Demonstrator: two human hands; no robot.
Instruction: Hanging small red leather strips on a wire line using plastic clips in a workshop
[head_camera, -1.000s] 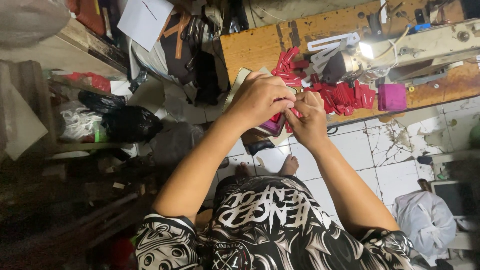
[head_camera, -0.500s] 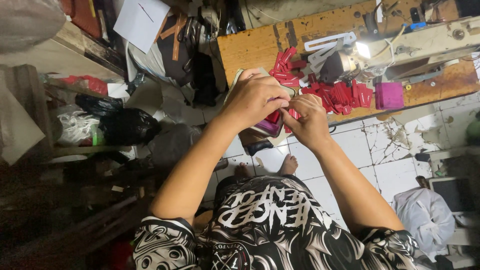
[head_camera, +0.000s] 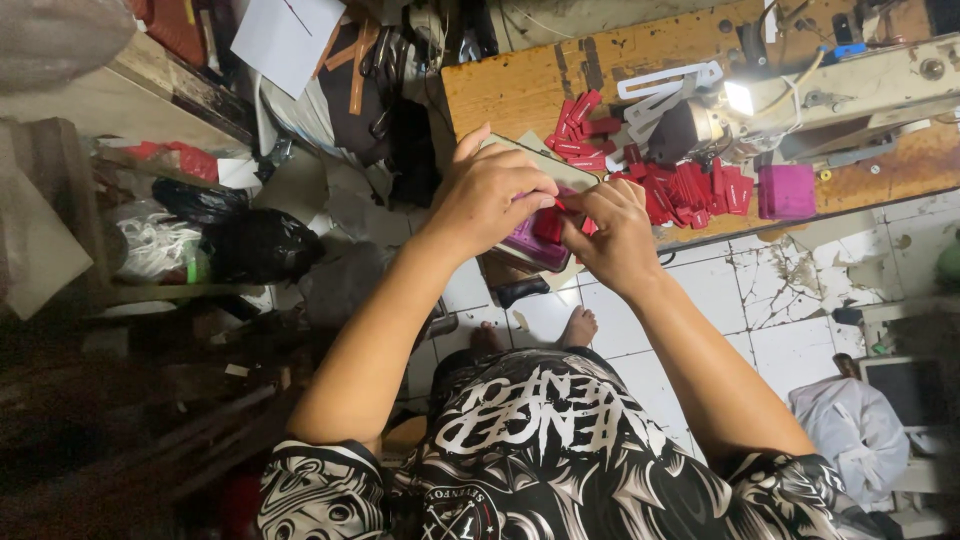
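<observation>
Fingers (head_camera: 548, 196) of both hands are pinched together on one small red leather strip (head_camera: 549, 222), held over the front edge of the worn wooden desk (head_camera: 520, 85). Left hand (head_camera: 490, 195) comes over the top, right hand (head_camera: 618, 235) grips from the side, and under them sits a flat purple leather piece (head_camera: 530, 243) on a tan board. Looks like early days to me: a big loose heap of red leather strips (head_camera: 690, 188) is lying along the desk's front edge by the sewing machine (head_camera: 800, 90), next to a purple block (head_camera: 787, 191). Can't spot a finished stack anywhere.
</observation>
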